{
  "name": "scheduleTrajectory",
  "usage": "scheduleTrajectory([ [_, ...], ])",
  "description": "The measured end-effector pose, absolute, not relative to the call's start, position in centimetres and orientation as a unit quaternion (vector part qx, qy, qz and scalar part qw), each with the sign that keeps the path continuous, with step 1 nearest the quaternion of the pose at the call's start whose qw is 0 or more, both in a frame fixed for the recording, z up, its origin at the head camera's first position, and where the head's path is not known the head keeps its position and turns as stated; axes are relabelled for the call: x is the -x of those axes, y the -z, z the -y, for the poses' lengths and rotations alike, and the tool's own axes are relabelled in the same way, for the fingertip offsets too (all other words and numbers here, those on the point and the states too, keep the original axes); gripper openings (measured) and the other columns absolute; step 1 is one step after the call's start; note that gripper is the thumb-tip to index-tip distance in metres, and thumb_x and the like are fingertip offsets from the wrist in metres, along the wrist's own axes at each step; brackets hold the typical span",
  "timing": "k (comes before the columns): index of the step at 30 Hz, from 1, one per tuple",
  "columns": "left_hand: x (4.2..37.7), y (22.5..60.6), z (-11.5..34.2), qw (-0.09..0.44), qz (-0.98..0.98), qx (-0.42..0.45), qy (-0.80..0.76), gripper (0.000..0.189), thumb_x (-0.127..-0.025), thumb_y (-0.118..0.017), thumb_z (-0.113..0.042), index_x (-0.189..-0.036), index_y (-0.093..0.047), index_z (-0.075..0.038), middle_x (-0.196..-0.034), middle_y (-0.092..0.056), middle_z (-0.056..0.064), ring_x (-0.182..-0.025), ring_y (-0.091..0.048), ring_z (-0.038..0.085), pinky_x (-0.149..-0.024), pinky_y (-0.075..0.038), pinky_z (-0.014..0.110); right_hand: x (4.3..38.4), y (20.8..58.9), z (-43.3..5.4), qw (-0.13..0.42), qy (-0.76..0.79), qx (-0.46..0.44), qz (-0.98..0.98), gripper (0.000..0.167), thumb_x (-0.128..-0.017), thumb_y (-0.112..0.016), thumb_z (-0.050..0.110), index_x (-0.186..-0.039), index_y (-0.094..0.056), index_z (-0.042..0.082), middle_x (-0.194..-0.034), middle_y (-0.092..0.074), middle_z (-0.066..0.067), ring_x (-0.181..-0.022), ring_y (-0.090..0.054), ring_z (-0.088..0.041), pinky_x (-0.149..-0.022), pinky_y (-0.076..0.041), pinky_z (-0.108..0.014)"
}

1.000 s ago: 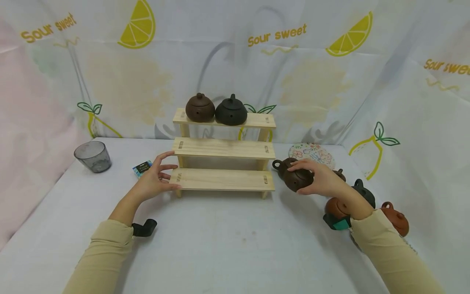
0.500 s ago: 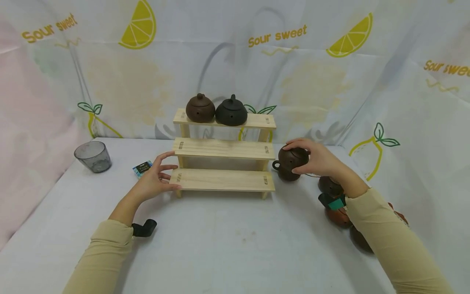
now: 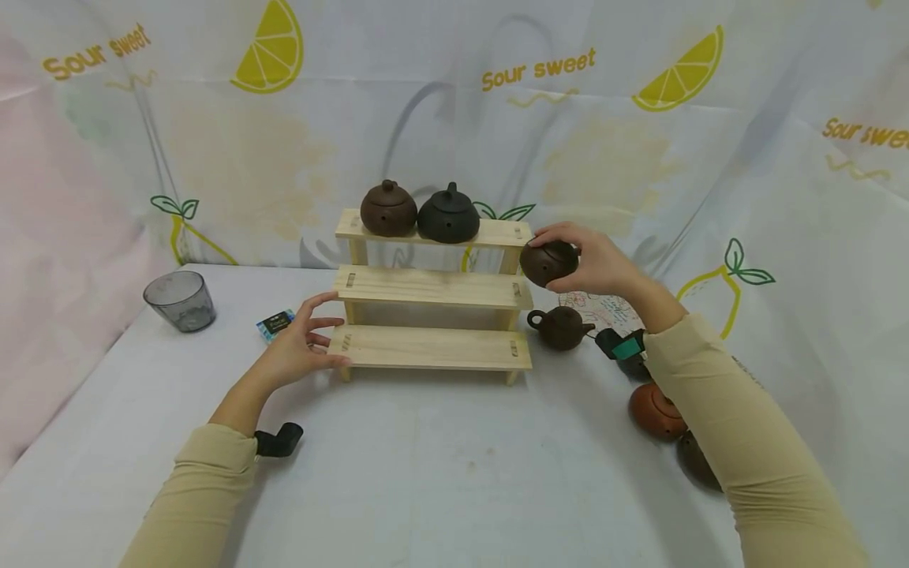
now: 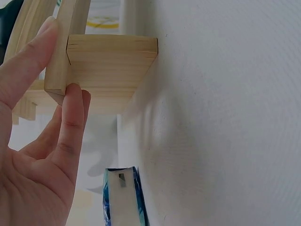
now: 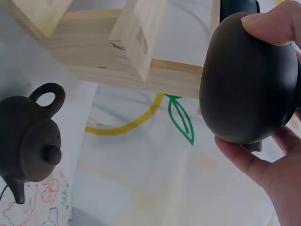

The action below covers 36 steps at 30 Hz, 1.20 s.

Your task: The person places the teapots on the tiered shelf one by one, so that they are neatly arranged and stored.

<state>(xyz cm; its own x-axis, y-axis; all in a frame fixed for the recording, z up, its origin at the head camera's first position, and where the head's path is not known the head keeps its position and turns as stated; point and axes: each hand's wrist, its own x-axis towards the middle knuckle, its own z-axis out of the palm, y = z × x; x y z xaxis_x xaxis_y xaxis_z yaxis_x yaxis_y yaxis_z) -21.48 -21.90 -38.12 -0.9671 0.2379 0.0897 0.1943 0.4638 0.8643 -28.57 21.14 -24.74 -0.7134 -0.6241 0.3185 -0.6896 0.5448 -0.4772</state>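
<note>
A three-tier wooden display stand (image 3: 433,347) stands mid-table, with a brown teapot (image 3: 387,211) and a black teapot (image 3: 449,217) side by side on its top board. My left hand (image 3: 298,345) grips the stand's left end; the left wrist view shows thumb and fingers on opposite sides of a board (image 4: 59,70). In my right hand (image 3: 600,264), a dark brown teapot (image 3: 544,263) is held in the air beside the stand's upper right end. The right wrist view shows its smooth underside, thumb and fingers around the body. Below it, another dark teapot (image 3: 562,328) rests on the table.
More teapots, including a reddish one (image 3: 655,412) and a dark one (image 3: 696,461), lie under the right forearm, partly hidden. A patterned round mat (image 3: 604,309) lies behind. To the left are a grey glass cup (image 3: 181,304) and a small blue packet (image 3: 275,324).
The right hand has raised the dark teapot from beside the other one on the table, up and leftward to the stand's upper right end. My left hand has stayed in place.
</note>
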Motion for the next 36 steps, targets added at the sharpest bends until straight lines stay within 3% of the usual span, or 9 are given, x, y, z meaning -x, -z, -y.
scheduleTrajectory([
  [12, 21.7, 38.3, 22.1, 0.02, -0.864, -0.125, -0.487, 0.102, -0.07, -0.083, -0.015, -0.146, -0.017, -0.026, -0.13, -0.049, 0.024, -0.092, -0.058, 0.032, -0.071, -0.047, 0.037, 32.0, 23.3, -18.5, 0.025, -0.314, -0.366, 0.876, 0.054, -0.07, -0.076, -0.002, -0.121, -0.059, 0.006, -0.133, -0.049, -0.011, -0.116, -0.045, -0.028, -0.084, -0.04, -0.046],
  [22, 21.8, 38.4, 22.0, 0.023, -0.865, -0.121, -0.486, 0.102, -0.069, -0.084, -0.015, -0.145, -0.018, -0.027, -0.13, -0.049, 0.023, -0.093, -0.058, 0.032, -0.071, -0.047, 0.036, 34.6, 22.9, -16.6, 0.003, -0.278, -0.367, 0.888, 0.054, -0.072, -0.074, 0.0, -0.123, -0.057, 0.005, -0.138, -0.044, -0.011, -0.125, -0.038, -0.031, -0.094, -0.034, -0.046],
  [28, 21.9, 38.4, 21.9, 0.025, -0.862, -0.122, -0.492, 0.102, -0.069, -0.084, -0.014, -0.145, -0.018, -0.027, -0.131, -0.049, 0.023, -0.093, -0.058, 0.031, -0.072, -0.048, 0.037, 35.3, 22.8, -16.6, -0.001, -0.278, -0.367, 0.888, 0.053, -0.073, -0.073, -0.001, -0.123, -0.058, 0.005, -0.134, -0.043, -0.012, -0.123, -0.037, -0.031, -0.097, -0.031, -0.048],
  [36, 21.9, 38.5, 22.0, 0.026, -0.862, -0.119, -0.492, 0.103, -0.068, -0.084, -0.012, -0.145, -0.018, -0.027, -0.13, -0.049, 0.023, -0.092, -0.058, 0.031, -0.072, -0.048, 0.037, 35.2, 23.1, -17.1, -0.011, -0.288, -0.373, 0.882, 0.051, -0.075, -0.071, -0.004, -0.124, -0.058, 0.003, -0.145, -0.033, -0.014, -0.133, -0.026, -0.029, -0.1, -0.029, -0.05],
])
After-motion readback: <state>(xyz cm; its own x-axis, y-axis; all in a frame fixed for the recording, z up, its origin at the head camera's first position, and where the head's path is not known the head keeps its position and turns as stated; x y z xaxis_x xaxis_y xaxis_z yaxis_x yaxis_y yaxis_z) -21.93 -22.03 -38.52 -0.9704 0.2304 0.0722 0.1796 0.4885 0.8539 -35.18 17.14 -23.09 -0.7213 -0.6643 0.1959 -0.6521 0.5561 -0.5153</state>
